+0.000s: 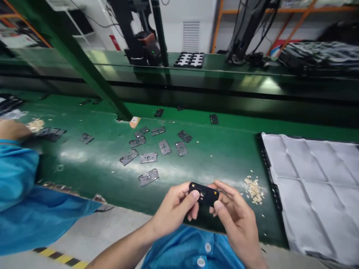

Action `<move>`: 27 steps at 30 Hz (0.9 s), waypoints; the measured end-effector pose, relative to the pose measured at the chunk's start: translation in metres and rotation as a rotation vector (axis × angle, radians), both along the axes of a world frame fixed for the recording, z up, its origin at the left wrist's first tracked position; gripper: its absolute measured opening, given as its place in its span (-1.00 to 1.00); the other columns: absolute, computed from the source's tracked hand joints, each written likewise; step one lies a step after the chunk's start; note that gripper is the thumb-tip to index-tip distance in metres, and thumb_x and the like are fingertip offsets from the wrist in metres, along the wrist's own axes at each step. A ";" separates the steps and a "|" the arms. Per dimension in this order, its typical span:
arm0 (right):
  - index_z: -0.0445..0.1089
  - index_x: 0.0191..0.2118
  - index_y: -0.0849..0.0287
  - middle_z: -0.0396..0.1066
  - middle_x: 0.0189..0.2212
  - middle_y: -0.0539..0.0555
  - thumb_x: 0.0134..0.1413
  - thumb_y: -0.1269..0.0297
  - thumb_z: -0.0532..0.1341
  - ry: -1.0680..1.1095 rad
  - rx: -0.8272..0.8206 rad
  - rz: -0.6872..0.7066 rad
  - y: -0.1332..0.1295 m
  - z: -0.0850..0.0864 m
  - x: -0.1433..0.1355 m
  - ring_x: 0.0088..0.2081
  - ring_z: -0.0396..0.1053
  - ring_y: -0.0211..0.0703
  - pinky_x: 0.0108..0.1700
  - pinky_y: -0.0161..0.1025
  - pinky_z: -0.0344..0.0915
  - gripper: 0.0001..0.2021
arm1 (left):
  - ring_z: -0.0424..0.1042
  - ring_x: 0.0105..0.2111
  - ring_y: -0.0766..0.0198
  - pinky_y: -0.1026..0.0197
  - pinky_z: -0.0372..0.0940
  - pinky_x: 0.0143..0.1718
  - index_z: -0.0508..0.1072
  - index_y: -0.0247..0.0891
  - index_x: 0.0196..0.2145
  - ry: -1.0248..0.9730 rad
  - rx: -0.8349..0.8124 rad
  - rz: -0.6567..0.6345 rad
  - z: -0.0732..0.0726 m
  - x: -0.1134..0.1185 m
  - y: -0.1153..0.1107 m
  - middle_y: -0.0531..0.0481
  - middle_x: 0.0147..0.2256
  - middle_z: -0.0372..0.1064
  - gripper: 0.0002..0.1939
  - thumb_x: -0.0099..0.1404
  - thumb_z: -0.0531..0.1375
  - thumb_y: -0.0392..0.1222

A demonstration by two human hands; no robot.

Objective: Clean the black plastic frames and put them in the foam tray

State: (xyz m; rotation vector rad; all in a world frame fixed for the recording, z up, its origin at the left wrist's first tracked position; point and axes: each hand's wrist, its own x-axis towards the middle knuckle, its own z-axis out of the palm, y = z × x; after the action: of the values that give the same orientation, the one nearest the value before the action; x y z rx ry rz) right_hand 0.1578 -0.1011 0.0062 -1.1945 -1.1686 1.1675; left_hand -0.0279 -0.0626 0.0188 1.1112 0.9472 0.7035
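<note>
Head view: 2 bare hands on 1 black plate [209, 195], which sits in the grip just over the near edge of the green worktop [224, 157]. Left hand [176, 206] pinches its left end, thumb flat on the face beside the cutout; right hand [239, 219] has a narrow hold on the right end, thumb at the lower corner. Fingers behind the plate partly hidden. 2 small yellow-orange spots show on the plate, 1 near each end.

Right of grip, near: loose heap of pale chips [254, 190]. Farther right: black-rimmed tray with white lining [308, 179]. Beyond grip and to its left: 9 loose dark plates [148, 158], scattered, lying at mixed angles. Straight beyond, farther: 1 more dark piece [214, 119].

Well left of grip: co-worker's blue sleeve [17, 170] and hand [12, 129], next to a second chip heap [36, 125] and some bunched dark parts [52, 133]; what that hand holds, can't tell. Below grip: wearer's blue garment [193, 248], 2 white buttons visible.
</note>
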 end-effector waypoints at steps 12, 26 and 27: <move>0.60 -0.09 0.07 0.40 -0.51 -0.05 0.32 0.21 0.32 0.096 -0.139 -0.261 -0.014 -0.019 0.006 -0.52 0.30 -0.33 -0.48 -0.45 0.31 -0.86 | 0.38 -0.53 0.39 0.35 0.29 -0.41 0.38 -0.24 -0.30 0.083 0.249 0.044 -0.016 0.034 -0.035 0.09 -0.50 0.42 -0.64 0.64 0.02 -0.04; 0.61 -0.07 0.01 0.53 -0.29 0.03 0.38 0.20 0.32 0.186 -0.093 -0.181 -0.022 -0.021 0.007 -0.41 0.44 -0.32 -0.39 -0.45 0.38 -0.88 | 0.39 -0.54 0.38 0.35 0.31 -0.43 0.36 -0.24 -0.30 0.035 0.221 0.100 -0.024 0.042 -0.042 0.08 -0.51 0.42 -0.63 0.65 -0.02 -0.05; 0.62 -0.09 0.02 0.53 -0.28 0.03 0.38 0.21 0.32 0.163 -0.083 -0.198 -0.022 -0.021 0.007 -0.39 0.46 -0.31 -0.38 -0.46 0.38 -0.88 | 0.38 -0.54 0.38 0.34 0.31 -0.44 0.36 -0.24 -0.29 0.033 0.218 0.095 -0.025 0.042 -0.042 0.08 -0.51 0.42 -0.64 0.65 -0.02 -0.05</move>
State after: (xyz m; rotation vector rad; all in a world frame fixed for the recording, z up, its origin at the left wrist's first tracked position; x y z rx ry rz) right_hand 0.1644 -0.1228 -0.0149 -1.2236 -0.8663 1.1479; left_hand 0.0139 -0.1047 -0.0060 1.2781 0.9730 0.8848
